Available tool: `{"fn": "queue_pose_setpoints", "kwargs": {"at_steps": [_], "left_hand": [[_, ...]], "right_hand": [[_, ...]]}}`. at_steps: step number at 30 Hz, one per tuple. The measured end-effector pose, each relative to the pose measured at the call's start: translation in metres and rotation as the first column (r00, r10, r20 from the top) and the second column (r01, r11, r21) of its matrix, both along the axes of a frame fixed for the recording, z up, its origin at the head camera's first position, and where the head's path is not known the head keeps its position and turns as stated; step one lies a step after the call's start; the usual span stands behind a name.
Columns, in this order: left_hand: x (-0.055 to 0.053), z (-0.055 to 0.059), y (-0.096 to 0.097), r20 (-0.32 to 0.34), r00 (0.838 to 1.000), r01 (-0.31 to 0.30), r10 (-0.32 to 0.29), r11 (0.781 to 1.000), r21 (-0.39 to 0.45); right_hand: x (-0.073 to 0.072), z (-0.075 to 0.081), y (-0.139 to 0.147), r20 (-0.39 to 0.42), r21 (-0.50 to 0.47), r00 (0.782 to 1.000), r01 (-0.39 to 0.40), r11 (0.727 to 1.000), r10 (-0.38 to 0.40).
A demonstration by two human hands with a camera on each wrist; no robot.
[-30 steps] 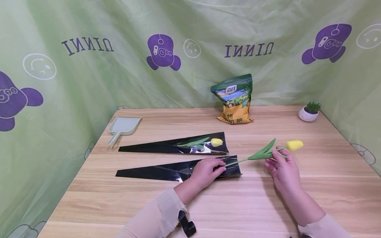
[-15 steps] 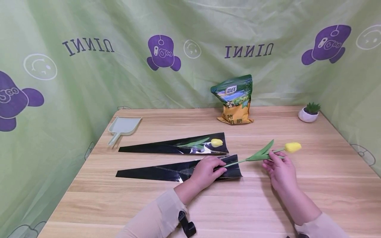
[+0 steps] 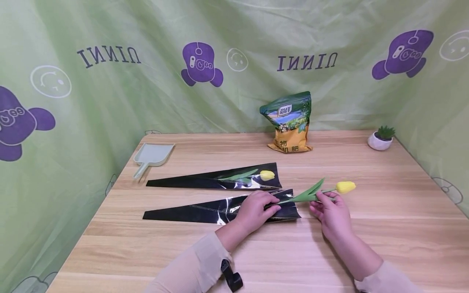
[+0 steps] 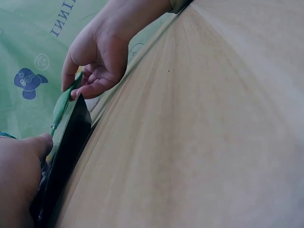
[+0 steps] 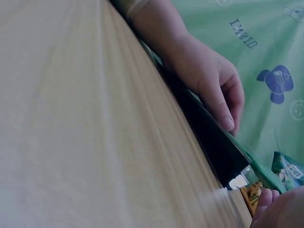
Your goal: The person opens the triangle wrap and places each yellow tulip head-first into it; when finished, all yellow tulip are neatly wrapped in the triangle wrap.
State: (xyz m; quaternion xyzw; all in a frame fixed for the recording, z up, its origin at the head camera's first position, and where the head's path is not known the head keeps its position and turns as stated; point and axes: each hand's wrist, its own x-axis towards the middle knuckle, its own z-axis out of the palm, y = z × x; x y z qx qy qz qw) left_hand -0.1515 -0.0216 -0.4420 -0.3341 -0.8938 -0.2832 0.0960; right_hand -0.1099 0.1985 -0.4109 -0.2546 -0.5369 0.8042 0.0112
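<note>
My right hand (image 3: 333, 213) pinches a yellow tulip (image 3: 345, 187) with green leaves just below its bloom. The stem points left, its lower end inside the wide mouth of a black flower sleeve (image 3: 172, 213) with a clear front. At that mouth my left hand (image 3: 253, 209) grips the sleeve, thumb close along the stem; its other fingertips are partly hidden. In the left wrist view the leaf (image 4: 59, 109) runs between both hands, right by the sleeve's edge (image 4: 71, 147). The right wrist view shows my left thumb bent down over the sleeve (image 5: 204, 128).
Behind lies a second black sleeve (image 3: 183, 182) with a yellow tulip (image 3: 267, 175) inside. A pale dustpan (image 3: 154, 155) is at the back left. A green and orange bag (image 3: 289, 122) and a small potted succulent (image 3: 380, 140) stand along the back of the wooden table (image 3: 293, 260).
My right hand has moved left with the tulip, and its stem has slid farther into the sleeve; the leaves now reach the mouth. My left hand has stayed in place.
</note>
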Motion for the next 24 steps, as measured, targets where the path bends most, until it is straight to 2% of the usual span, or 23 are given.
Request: {"fn": "queue_pose_setpoints", "kwargs": {"at_steps": [7,13,18,24], "left_hand": [[-0.001,-0.001,0.000,0.000,1.000,0.000,0.000,1.000,0.025],[-0.001,-0.001,0.000,0.011,1.000,0.000,-0.001,1.000,0.023],[0.000,0.000,0.000,-0.006,1.000,0.003,-0.003,1.000,0.024],[0.000,0.000,0.000,-0.014,1.000,0.005,-0.004,1.000,0.028]], "right_hand": [[0.005,-0.002,-0.011,0.012,0.044,0.992,-0.123,0.991,0.123],[0.006,-0.002,-0.014,-0.008,0.004,0.993,-0.122,0.993,0.122],[0.008,-0.001,-0.010,-0.035,-0.035,0.990,-0.138,0.990,0.137],[0.010,-0.004,0.001,-0.110,-0.051,0.979,-0.178,0.983,0.172]]}}
